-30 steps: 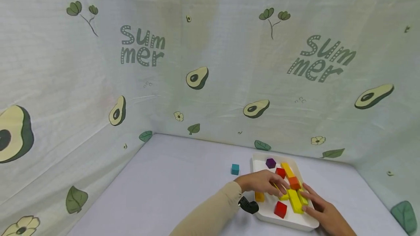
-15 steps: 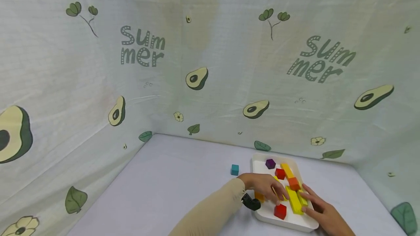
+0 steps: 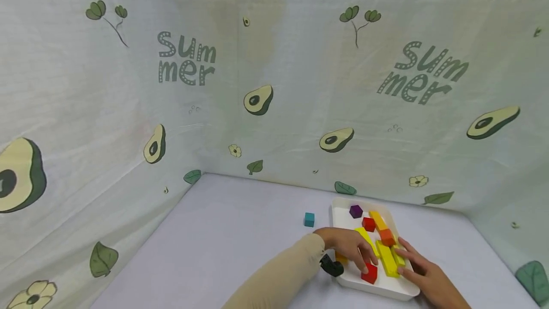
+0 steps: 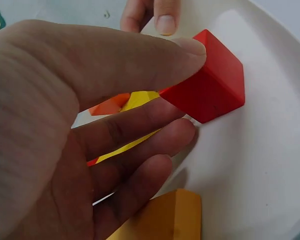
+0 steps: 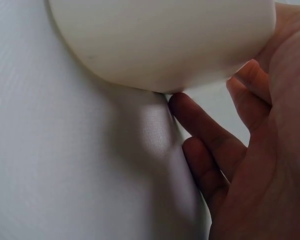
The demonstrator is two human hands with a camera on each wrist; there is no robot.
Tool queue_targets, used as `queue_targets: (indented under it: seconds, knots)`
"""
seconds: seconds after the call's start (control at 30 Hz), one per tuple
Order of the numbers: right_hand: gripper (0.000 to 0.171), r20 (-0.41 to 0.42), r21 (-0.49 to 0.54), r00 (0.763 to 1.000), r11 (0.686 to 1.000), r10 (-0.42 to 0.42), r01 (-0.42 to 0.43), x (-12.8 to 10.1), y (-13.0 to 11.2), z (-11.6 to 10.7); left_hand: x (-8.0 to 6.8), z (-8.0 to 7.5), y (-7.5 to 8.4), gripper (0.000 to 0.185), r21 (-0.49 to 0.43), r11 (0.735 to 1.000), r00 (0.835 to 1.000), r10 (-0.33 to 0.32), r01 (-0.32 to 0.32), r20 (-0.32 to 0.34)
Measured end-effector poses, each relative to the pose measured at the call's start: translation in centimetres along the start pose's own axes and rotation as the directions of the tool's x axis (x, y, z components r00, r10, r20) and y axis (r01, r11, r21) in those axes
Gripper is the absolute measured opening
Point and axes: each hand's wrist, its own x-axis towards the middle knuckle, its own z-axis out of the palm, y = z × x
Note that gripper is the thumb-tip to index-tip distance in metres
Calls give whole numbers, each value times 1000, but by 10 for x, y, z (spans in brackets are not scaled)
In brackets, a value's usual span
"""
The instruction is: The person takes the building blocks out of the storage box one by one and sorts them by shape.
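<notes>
A white tray point(image 3: 377, 291) holds several coloured blocks. My left hand point(image 3: 363, 261) reaches into its near part. Thumb and fingers pinch a red cube point(image 3: 370, 274), which rests on the tray floor. The left wrist view shows this closely: the thumb lies on the red cube point(image 4: 215, 87), the fingers point(image 4: 155, 117) press its lower side, and the tray floor point(image 4: 260, 170) is beneath. My right hand point(image 3: 412, 265) holds the tray's right rim, thumb beside the yellow bars point(image 3: 388, 260). In the right wrist view its fingers point(image 5: 210, 135) curl against the tray's outer wall point(image 5: 165, 40).
Also in the tray are a purple hexagon point(image 3: 355, 211), a second red cube point(image 3: 368, 223), an orange cube point(image 3: 387, 237) and an orange-yellow block point(image 4: 170, 215). A teal cube point(image 3: 309, 219) sits on the grey table left of the tray. Avocado-print cloth walls close the back and sides.
My left hand slid from the yellow bars toward the tray's near side and took the red cube between thumb and fingers. The right hand stayed on the rim.
</notes>
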Motion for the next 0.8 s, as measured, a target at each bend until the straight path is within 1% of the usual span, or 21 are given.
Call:
queue_targets:
  seconds: [0.17, 0.33, 0.5, 0.7, 0.8]
  knots:
    - [70, -9, 5, 1000, 1000, 5, -5, 1, -1, 2, -3, 3, -1, 26, 10, 1000, 1000, -24, 24, -16]
    - [70, -14, 1, 1000, 1000, 9, -9, 1, 0, 3, -5, 6, -1, 22, 26, 1000, 999, -7, 8, -44]
    - [71, -16, 6, 1000, 1000, 11, -11, 2, 0, 1, -7, 9, 1, 20, 3, 1000, 997, -17, 18, -73]
    - [71, -25, 4, 1000, 1000, 18, -18, 1, -2, 1, -9, 13, 2, 17, 54, 997, 991, -46, 53, -124]
    - [72, -30, -3, 999, 1000, 18, -18, 1, -4, 2, -9, 14, 2, 18, 69, 996, 990, -55, 64, -133]
